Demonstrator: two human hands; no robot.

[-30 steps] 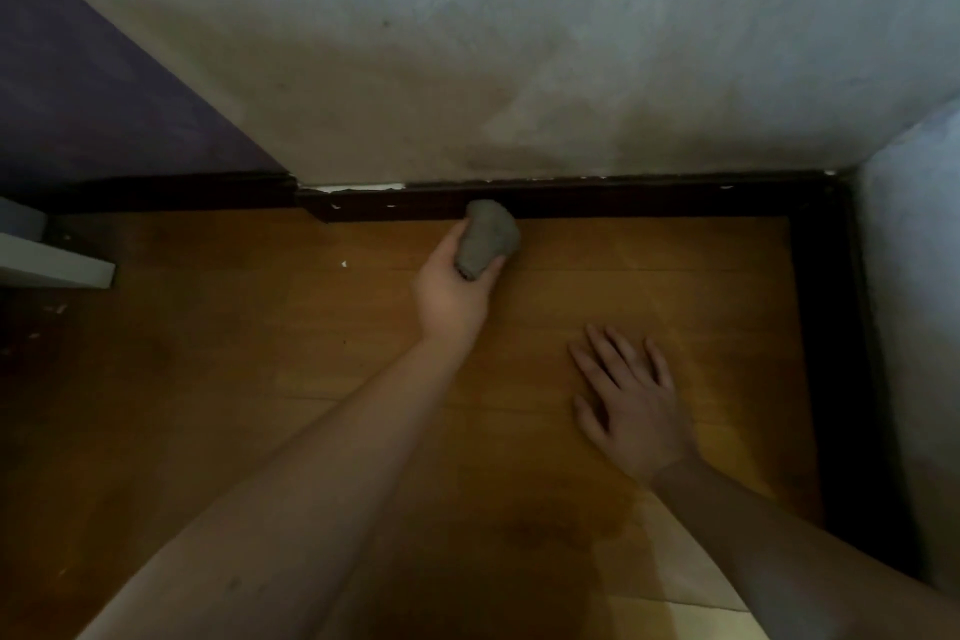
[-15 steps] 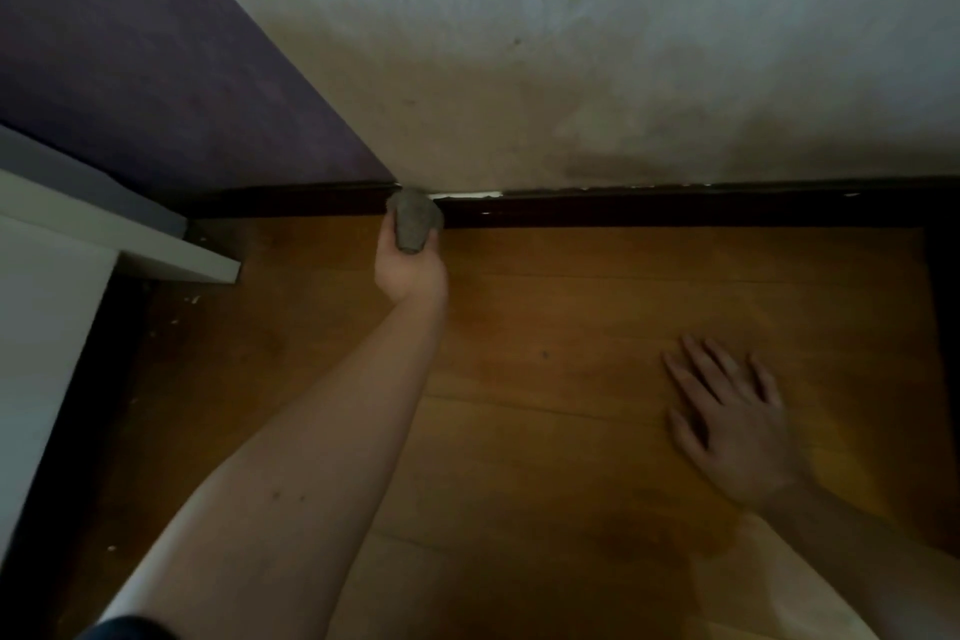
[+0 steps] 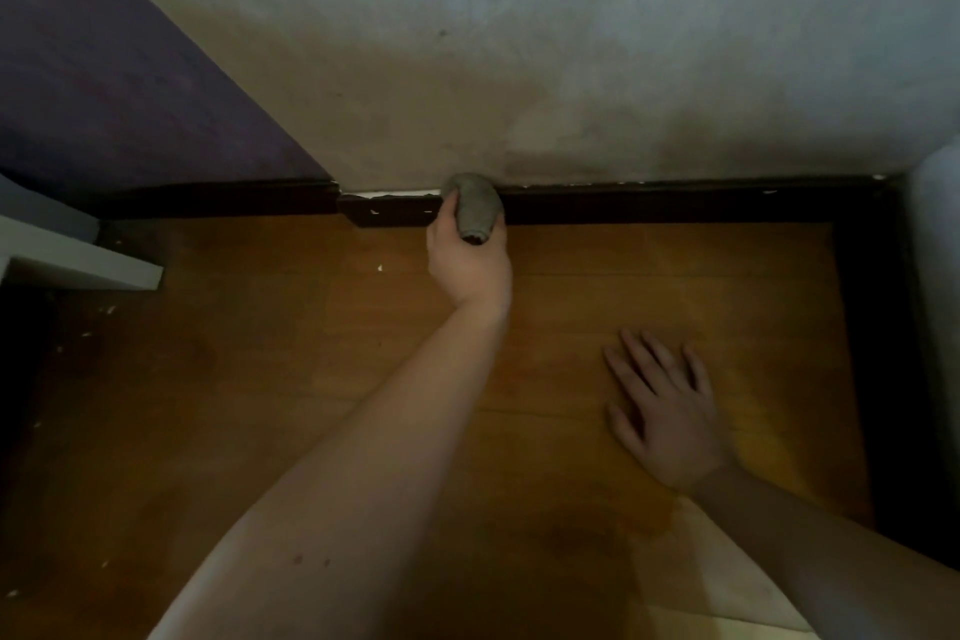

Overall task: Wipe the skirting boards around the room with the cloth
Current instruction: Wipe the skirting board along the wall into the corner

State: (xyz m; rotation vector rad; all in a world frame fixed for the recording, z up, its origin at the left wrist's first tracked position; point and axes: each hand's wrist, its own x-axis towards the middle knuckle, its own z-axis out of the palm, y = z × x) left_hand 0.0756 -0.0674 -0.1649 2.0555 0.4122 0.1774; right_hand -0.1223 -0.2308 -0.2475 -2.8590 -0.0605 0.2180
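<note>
Mid-wipe: left hand clenched round the balled grey cloth, pressed on the dark skirting board at centre frame. Right hand flat, fingers spread on the wooden floor, lower right. Next probably sliding along toward the right-hand corner, keeping pressure on.

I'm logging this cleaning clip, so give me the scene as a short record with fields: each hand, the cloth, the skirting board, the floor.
left hand: grips the cloth, bunched, against the skirting
right hand: flat on the floor, fingers spread, holds nothing
cloth: grey, wadded, touching the skirting's face and top edge
skirting: dark, runs along the wall foot; chipped, white specks left of the cloth
floor: brown wood, small pale crumbs at left
wall: pale, stained brown low down
</note>
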